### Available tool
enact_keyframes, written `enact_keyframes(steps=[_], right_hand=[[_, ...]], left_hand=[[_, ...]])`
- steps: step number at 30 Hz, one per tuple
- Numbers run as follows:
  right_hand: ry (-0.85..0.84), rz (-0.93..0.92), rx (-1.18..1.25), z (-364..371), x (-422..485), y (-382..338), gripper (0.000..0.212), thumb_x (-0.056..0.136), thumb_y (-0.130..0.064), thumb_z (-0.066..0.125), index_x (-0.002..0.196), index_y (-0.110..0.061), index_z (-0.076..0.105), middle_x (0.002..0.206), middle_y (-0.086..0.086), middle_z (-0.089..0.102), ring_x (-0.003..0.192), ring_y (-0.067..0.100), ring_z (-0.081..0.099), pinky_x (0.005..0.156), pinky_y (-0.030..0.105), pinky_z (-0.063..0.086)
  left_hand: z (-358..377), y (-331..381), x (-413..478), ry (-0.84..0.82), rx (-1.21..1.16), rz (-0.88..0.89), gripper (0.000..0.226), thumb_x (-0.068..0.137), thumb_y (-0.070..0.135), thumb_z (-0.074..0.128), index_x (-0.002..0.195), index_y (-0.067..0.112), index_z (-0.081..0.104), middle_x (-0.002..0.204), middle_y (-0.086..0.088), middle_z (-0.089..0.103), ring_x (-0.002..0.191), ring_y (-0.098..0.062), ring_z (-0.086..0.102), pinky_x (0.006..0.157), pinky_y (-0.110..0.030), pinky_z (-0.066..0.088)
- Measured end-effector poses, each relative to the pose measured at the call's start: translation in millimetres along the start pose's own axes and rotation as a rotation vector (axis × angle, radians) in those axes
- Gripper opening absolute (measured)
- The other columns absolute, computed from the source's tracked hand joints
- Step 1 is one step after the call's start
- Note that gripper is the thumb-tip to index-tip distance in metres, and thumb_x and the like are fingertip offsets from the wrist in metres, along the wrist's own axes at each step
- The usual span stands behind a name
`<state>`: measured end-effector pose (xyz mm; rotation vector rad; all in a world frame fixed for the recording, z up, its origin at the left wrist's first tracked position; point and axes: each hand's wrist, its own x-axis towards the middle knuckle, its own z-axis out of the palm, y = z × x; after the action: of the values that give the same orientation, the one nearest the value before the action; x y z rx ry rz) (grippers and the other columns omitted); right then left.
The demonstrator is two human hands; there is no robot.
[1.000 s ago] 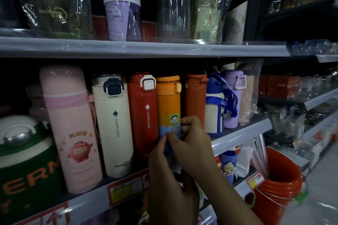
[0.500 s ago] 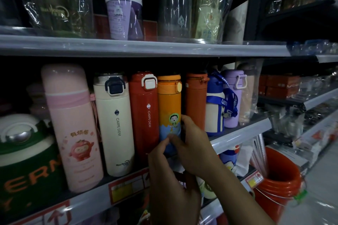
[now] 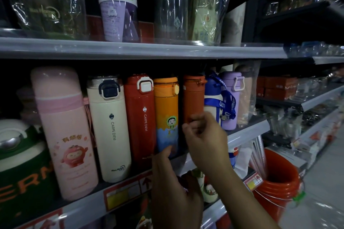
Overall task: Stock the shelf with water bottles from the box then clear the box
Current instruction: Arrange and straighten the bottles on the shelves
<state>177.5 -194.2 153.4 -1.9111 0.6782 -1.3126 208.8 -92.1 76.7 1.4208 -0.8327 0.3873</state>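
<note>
Middle shelf (image 3: pixel 247 132), centre frame: cream bottle (image 3: pixel 109 135) and red bottle (image 3: pixel 138 126) both read "CARPE DIEM"; the cream one also reads "Max Home" at its base. Orange bottle (image 3: pixel 165 113) has a cartoon kid print. Purple bottle (image 3: pixel 119 15), upper shelf: "350ml". Green jug (image 3: pixel 22 173), lower left: "ERN" showing.
Left grip (image 3: pixel 173 188): thumb tip on the orange bottle's base, fingers hidden, hold can't tell.
Right grip (image 3: pixel 206 141): fingers curled in front of the rust bottle (image 3: pixel 192 96), blurred, contact can't tell. 0.5 s ago it was lower, at the orange bottle's base.

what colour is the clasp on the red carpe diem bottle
White clasp against the red bottle; head view shows it best.
</note>
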Motion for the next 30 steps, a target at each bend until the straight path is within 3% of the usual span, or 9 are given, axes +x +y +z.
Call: enact_keyframes(steps=[2, 6, 8, 11, 15, 18, 22, 26, 30], right_hand=[[0.157, -0.011, -0.050, -6.1, 6.6, 2.0, 0.021, 0.090, -0.027, 0.076, 0.103, -0.030, 0.059, 0.093, -0.008, 0.067, 0.085, 0.007, 0.065, 0.073, 0.024, 0.051], [0.155, 0.055, -0.021, -14.8, 16.9, 5.3, 0.028, 0.090, -0.024, 0.078, 0.106, -0.031, 0.055, 0.098, -0.016, 0.066, 0.090, 0.001, 0.064, 0.071, 0.013, 0.042], [0.127, 0.085, -0.022, -16.3, 19.9, 8.9, 0.029, 0.090, -0.019, 0.077, 0.108, -0.029, 0.056, 0.098, -0.015, 0.066, 0.092, 0.003, 0.064, 0.072, 0.012, 0.044], [0.086, 0.124, 0.002, -17.9, 24.1, 14.6, 0.028, 0.091, -0.011, 0.074, 0.112, -0.025, 0.059, 0.100, -0.014, 0.066, 0.095, 0.004, 0.065, 0.084, 0.028, 0.055], [0.079, 0.133, 0.046, -16.5, 27.1, 18.6, 0.029, 0.090, -0.012, 0.076, 0.111, -0.025, 0.061, 0.104, -0.011, 0.070, 0.098, 0.008, 0.068, 0.091, 0.035, 0.059], [0.106, 0.135, 0.062, -15.9, 27.1, 21.0, 0.029, 0.089, -0.018, 0.079, 0.109, -0.027, 0.060, 0.100, -0.016, 0.068, 0.095, 0.003, 0.067, 0.089, 0.029, 0.057], [0.097, 0.124, 0.049, -14.1, 28.6, 23.0, 0.027, 0.090, -0.027, 0.079, 0.112, -0.029, 0.063, 0.097, -0.016, 0.067, 0.089, -0.002, 0.063, 0.077, 0.018, 0.050], [0.066, 0.111, -0.002, -7.1, 28.5, 21.8, 0.030, 0.090, -0.034, 0.074, 0.118, -0.025, 0.069, 0.101, -0.003, 0.070, 0.094, 0.011, 0.066, 0.086, 0.035, 0.058], [0.044, 0.150, 0.034, -11.2, 26.3, 21.9, 0.029, 0.091, -0.026, 0.073, 0.119, -0.024, 0.062, 0.108, -0.005, 0.071, 0.096, 0.008, 0.067, 0.089, 0.033, 0.058]], left_hand=[[4.7, 9.8, 0.4, -0.047, 0.062, 0.054, 0.073, 0.074, 0.024, 0.064, 0.134, 0.058, 0.039, 0.133, 0.039, 0.046, 0.125, 0.014, 0.045, 0.100, -0.015, 0.044], [21.7, 15.4, 10.6, -0.222, 0.035, 0.061, 0.082, 0.073, 0.001, 0.072, 0.142, 0.037, 0.049, 0.141, 0.032, 0.047, 0.129, 0.026, 0.036, 0.101, 0.003, 0.026], [27.9, 9.1, 18.7, -0.293, 0.004, 0.065, 0.076, 0.080, 0.010, 0.070, 0.147, 0.035, 0.044, 0.148, 0.021, 0.049, 0.133, 0.021, 0.039, 0.105, -0.001, 0.029], [42.5, -4.8, 24.3, -0.313, -0.029, 0.069, 0.075, 0.081, 0.024, 0.068, 0.150, 0.032, 0.039, 0.154, 0.018, 0.045, 0.138, 0.014, 0.040, 0.112, -0.013, 0.036], [53.4, -14.4, 26.1, -0.355, 0.022, 0.070, 0.086, 0.080, 0.031, 0.060, 0.158, 0.040, 0.024, 0.162, 0.013, 0.037, 0.147, -0.003, 0.038, 0.120, -0.017, 0.028], [48.4, -5.4, 18.4, -0.280, 0.014, 0.041, 0.088, 0.076, 0.019, 0.066, 0.158, 0.029, 0.033, 0.161, 0.017, 0.037, 0.147, 0.001, 0.036, 0.117, -0.017, 0.031], [40.9, 1.4, 17.6, -0.257, 0.091, 0.077, 0.085, 0.079, 0.027, 0.060, 0.159, 0.032, 0.032, 0.162, 0.016, 0.034, 0.146, 0.002, 0.036, 0.115, -0.018, 0.034], [36.6, 9.4, 16.8, -0.236, 0.112, 0.073, 0.085, 0.077, 0.028, 0.054, 0.158, 0.037, 0.030, 0.162, 0.021, 0.031, 0.146, 0.005, 0.035, 0.114, -0.023, 0.036], [39.0, 11.2, 14.3, -0.226, 0.152, 0.084, 0.085, 0.075, 0.027, 0.062, 0.155, 0.038, 0.033, 0.160, 0.015, 0.038, 0.142, 0.005, 0.037, 0.110, -0.010, 0.030]])
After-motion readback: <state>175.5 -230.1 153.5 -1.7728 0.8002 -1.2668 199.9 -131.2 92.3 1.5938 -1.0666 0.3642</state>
